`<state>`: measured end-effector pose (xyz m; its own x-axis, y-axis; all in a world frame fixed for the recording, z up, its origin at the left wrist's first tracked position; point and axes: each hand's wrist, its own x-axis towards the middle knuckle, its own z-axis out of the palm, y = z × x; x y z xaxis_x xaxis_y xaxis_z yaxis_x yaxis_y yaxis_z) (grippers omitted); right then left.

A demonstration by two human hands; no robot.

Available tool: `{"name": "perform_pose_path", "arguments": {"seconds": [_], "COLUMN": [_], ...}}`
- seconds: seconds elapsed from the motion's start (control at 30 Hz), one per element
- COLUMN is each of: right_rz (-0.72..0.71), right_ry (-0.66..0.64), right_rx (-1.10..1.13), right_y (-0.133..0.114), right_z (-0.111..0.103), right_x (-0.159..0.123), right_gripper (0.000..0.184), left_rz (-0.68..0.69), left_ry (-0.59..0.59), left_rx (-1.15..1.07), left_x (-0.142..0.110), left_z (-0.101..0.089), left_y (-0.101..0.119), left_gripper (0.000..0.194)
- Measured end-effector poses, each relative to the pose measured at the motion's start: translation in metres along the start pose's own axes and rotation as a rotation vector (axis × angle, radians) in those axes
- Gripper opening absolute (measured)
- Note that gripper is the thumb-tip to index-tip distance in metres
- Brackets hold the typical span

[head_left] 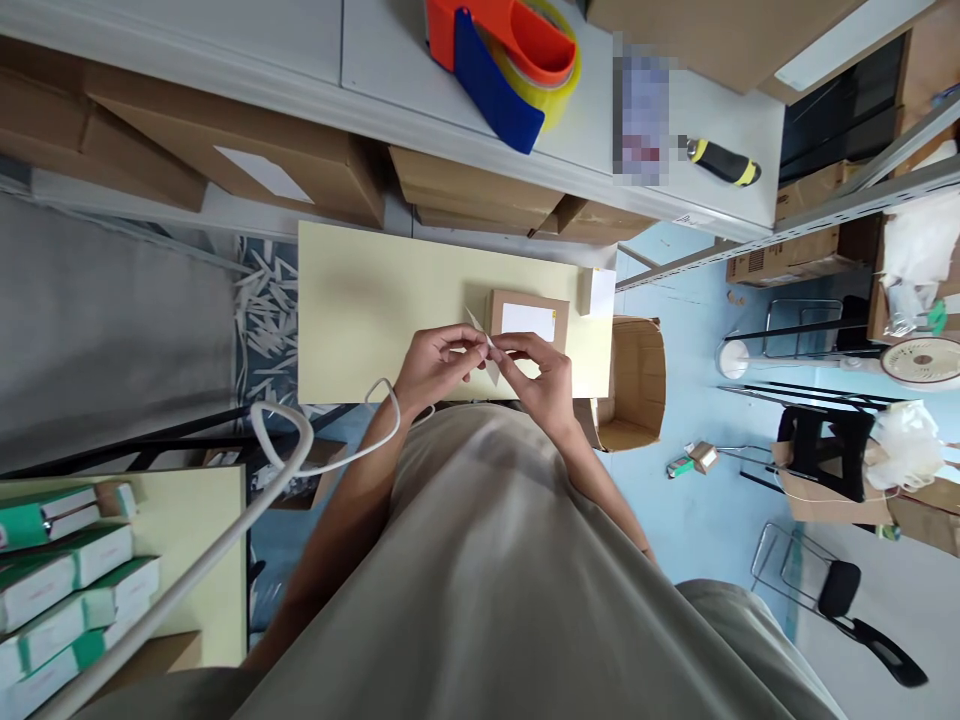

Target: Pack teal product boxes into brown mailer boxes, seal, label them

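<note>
Above the near edge of a pale yellow worktop (360, 310), two hands meet at one thin, whitish sheet (492, 372). The left hand (441, 362) and the right hand (543, 378) both pinch it between thumb and fingers, which hide its middle. On the worktop, just beyond the sheet, lies one brown carton (529, 318) with a white label; one small white box (598, 292) stands near the right end.

The worktop backs onto a grey shelf (390, 70) with several cardboard boxes under it. The floor (690, 540) to the right is light blue; white scraps (266, 290) litter a darker patch to the left.

On the shelf are one orange-and-blue tape dispenser (499, 125) and one yellow-and-black handle (724, 162), beside a pixelated item. One open carton (637, 385) stands right of the worktop. A white cable (247, 525) loops across the left forearm, and a grey-green garment (487, 570) fills the lower middle.
</note>
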<state>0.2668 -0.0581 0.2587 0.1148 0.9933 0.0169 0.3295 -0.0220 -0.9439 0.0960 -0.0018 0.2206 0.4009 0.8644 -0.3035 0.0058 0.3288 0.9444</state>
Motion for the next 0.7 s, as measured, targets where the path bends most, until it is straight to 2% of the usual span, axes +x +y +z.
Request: {"name": "perform_pose_path", "arguments": {"seconds": [0.27, 0.47, 0.6, 0.7], "right_rz": [0.070, 0.175, 0.281, 0.355], "right_ry": [-0.037, 0.035, 0.238, 0.398], "right_rx": [0.017, 0.063, 0.083, 0.119], "right_y": [-0.003, 0.009, 0.025, 0.031], "right_z": [0.016, 0.030, 0.019, 0.002], "right_x": [0.003, 0.006, 0.010, 0.009], "right_gripper": [0.027, 0.021, 0.019, 0.018], "left_rz": [0.012, 0.071, 0.061, -0.078], "left_ry": [-0.001, 0.000, 0.177, 0.374], "left_rx": [0.005, 0.078, 0.185, 0.168], "left_x": [-0.007, -0.008, 0.008, 0.025], "left_z": [-0.019, -0.032, -0.050, -0.079], "left_y": [-0.008, -0.016, -0.048, -0.085], "left_gripper": [0.032, 0.024, 0.015, 0.015]}}
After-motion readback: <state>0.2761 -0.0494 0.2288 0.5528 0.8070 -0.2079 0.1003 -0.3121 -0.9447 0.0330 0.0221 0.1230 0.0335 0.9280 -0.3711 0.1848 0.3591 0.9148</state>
